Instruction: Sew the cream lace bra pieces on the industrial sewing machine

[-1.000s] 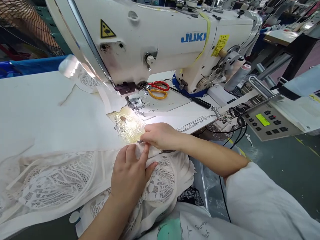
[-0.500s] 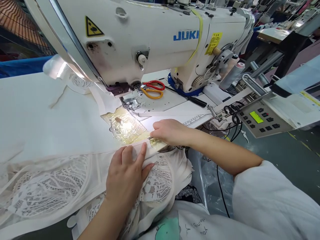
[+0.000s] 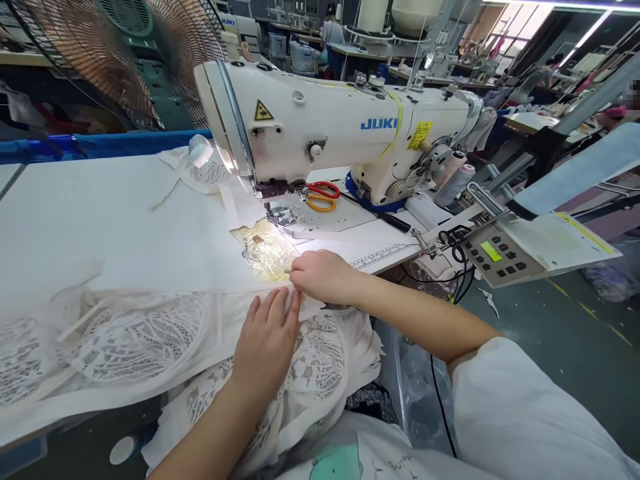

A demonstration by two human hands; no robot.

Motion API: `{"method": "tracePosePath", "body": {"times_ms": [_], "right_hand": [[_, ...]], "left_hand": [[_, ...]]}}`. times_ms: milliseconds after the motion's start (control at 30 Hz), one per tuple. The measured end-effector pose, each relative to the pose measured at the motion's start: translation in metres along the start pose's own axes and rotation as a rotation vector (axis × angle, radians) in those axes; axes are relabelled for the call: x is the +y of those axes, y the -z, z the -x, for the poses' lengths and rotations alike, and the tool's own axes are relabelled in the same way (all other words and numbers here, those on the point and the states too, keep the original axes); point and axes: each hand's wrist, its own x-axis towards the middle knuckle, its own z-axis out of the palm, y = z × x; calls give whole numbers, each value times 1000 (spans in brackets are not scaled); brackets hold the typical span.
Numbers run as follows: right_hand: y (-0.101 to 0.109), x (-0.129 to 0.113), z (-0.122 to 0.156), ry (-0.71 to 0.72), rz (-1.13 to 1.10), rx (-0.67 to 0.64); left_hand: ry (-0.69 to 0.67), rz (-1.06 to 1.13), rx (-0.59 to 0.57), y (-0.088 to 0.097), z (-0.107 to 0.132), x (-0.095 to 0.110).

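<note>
While the left hand lies palm down, its grip loose and fingers stretched over the white lace-cup garment along the desk's front edge, the right hand curls its grip around a slim metal tool.

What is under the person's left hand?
White lace fabric lies under the left hand, showing on both sides of it; whatever is directly beneath the palm is covered.
</note>
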Motion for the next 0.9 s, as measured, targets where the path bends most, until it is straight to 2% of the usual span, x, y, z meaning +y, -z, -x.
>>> {"method": "tracePosePath", "body": {"times_ms": [200, 333, 467, 533, 633, 733, 833, 900], "right_hand": [[6, -10, -8, 22, 84, -66], [11, -4, -18, -165, 97, -11], [29, 19, -29, -361, 157, 74], [37, 28, -29, -414, 167, 69], [42, 27, -22, -397, 155, -2], [40, 10, -14, -344, 141, -36], [34, -12, -13, -247, 73, -30], [28, -25, -16, -178, 8, -35]], "left_hand": [[-11, 176, 13, -4, 1, -10], [16, 300, 33, -3, 4, -13], [29, 357, 60, 7, 15, -9], [11, 419, 84, 14, 21, -6], [-80, 616, 122, 28, 26, 1], [-179, 721, 122, 44, 25, 1], [-128, 603, 97, 51, 21, -15], [-49, 453, 53, 46, 18, -35]]}}
